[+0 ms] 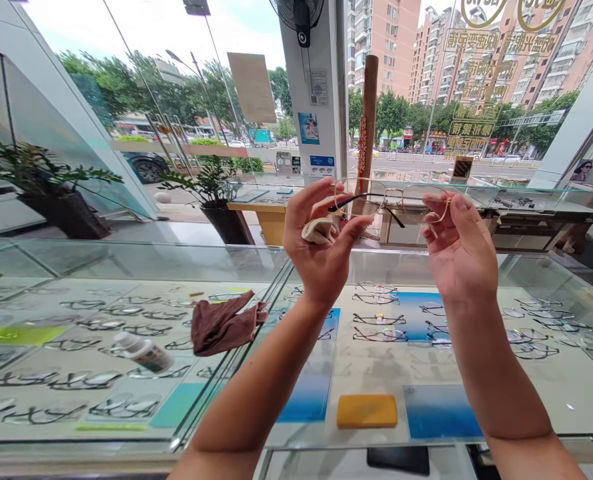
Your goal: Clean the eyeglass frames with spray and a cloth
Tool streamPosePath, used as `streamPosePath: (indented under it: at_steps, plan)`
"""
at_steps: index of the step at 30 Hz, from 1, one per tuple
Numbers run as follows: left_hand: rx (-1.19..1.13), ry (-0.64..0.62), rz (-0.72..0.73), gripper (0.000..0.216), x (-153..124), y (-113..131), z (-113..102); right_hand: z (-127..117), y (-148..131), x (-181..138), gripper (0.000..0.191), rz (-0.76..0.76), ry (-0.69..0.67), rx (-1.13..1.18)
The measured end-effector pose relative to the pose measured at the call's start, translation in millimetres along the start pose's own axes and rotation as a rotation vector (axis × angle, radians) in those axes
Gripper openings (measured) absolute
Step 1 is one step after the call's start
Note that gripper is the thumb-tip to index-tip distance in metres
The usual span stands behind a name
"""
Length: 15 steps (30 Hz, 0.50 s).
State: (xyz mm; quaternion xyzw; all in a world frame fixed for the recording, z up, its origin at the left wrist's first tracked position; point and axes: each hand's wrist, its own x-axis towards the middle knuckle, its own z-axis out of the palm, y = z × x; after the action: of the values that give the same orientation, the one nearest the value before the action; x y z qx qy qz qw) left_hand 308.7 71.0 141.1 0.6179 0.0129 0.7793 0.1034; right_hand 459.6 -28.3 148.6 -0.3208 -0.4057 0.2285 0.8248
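Note:
I hold a pair of thin metal-rimmed glasses (393,200) up in front of me above the glass counter (326,400). My left hand (320,240) grips the left side of the frame and also keeps a small beige cloth (319,231) tucked in its palm. My right hand (457,247) pinches the right rim between thumb and fingers. One dark temple arm sticks out between the hands.
On the counter lie a crumpled brown cloth (225,322), a small white bottle on its side (143,352) and a yellow pad (367,411). Several glasses are displayed under the glass. Potted plants (213,193) and a window stand beyond.

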Motion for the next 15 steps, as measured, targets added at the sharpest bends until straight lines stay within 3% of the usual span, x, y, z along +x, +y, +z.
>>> streamPosePath:
  at_steps: [7, 15]
  plan:
    - [-0.069, -0.009, -0.175, 0.06, 0.1, 13.6, 2.4, -1.5, 1.0, 2.4, 0.023, 0.035, 0.04, 0.054]
    - [-0.104, 0.054, -0.251, 0.051, -2.1, 22.1, 7.3, -2.2, 2.1, 2.3, 0.026, 0.077, 0.023, 0.07]
